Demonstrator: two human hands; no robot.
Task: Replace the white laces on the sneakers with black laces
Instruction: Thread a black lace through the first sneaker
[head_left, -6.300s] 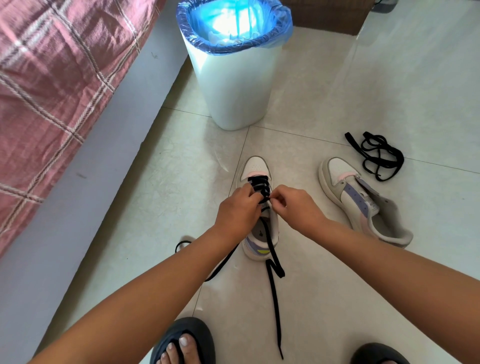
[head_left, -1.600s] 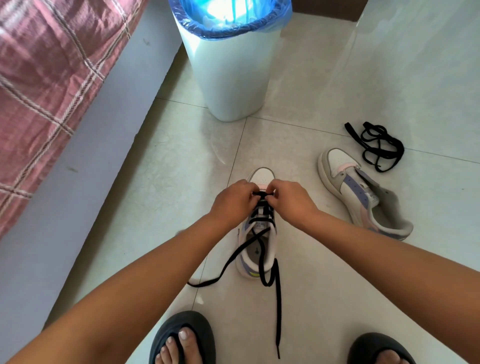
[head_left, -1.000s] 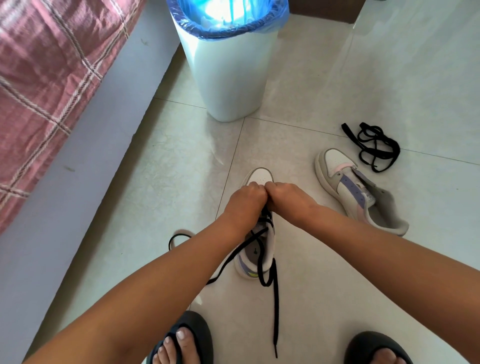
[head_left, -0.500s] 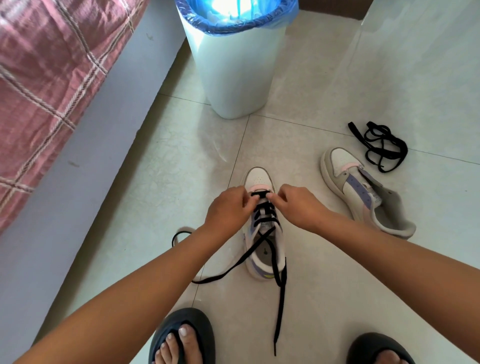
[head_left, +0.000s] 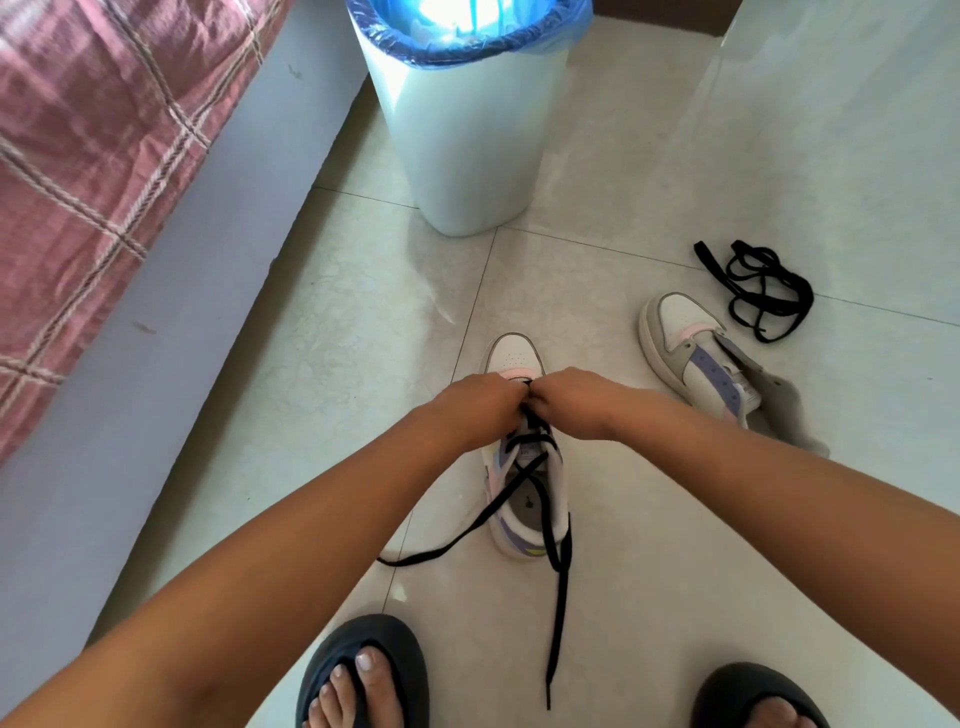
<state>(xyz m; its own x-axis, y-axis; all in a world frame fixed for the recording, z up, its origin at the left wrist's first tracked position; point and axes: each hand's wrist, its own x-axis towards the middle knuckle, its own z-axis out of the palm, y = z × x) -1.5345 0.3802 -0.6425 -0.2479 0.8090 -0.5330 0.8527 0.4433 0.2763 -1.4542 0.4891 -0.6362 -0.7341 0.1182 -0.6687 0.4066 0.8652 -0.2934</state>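
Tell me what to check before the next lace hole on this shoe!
1. Both hands on the lace: left hand and right hand meet over the black lace near the toe. Ok.
2. Exact grip on the lace: fingers are curled under. Cannot tell.
3. Shoe steady: the near sneaker sits upright on the floor. Ok.
4. Loose ends free: both trail on the tiles, one toward the left sandal. Ok, but mind your feet.
5. Lacing finished: upper eyelets are open. Not ok.
6. Other shoe: the second sneaker has no lace; the spare black lace lies beside it. Not ok.
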